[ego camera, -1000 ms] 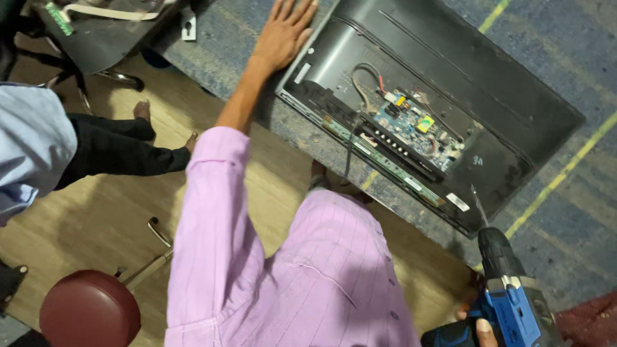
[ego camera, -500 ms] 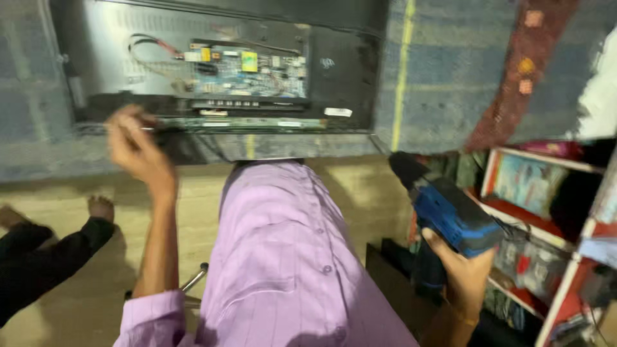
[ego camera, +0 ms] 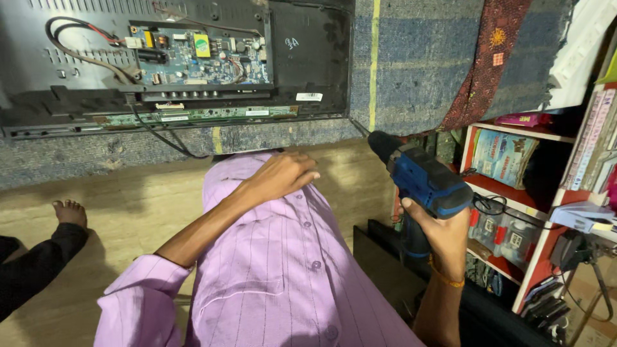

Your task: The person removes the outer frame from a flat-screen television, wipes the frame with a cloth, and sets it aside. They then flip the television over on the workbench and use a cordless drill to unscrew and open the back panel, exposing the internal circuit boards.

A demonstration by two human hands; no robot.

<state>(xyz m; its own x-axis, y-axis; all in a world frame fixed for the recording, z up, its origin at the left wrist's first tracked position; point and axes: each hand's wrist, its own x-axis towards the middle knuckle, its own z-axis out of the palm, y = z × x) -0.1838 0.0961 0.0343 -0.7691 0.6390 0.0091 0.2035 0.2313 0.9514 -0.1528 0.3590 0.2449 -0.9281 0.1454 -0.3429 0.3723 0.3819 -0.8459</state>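
Head view, looking down. The cordless drill (ego camera: 421, 183), blue plastic body with a black chuck, is the landmark; it sits low and to the right of the opened television (ego camera: 173, 64). The right hand (ego camera: 443, 234) has its grip clamped round the drill's handle, which the fingers largely hide; the bit at the chuck is too thin to make out. The left hand (ego camera: 279, 177), left of the drill, rests on the pink striped shirt (ego camera: 283, 270), its grip loose and holding nothing. Above and left of the drill, the television lies back-up on a blue woven cloth (ego camera: 411, 71), its upper and left edges cut off by the frame; a green-blue circuit board (ego camera: 199, 54) and black cable (ego camera: 154, 132) are exposed. Right of the drill stands a red shelf (ego camera: 546, 244), partly cropped. Far left, another person's bare foot (ego camera: 71, 212) rests on the wooden floor (ego camera: 128, 199).
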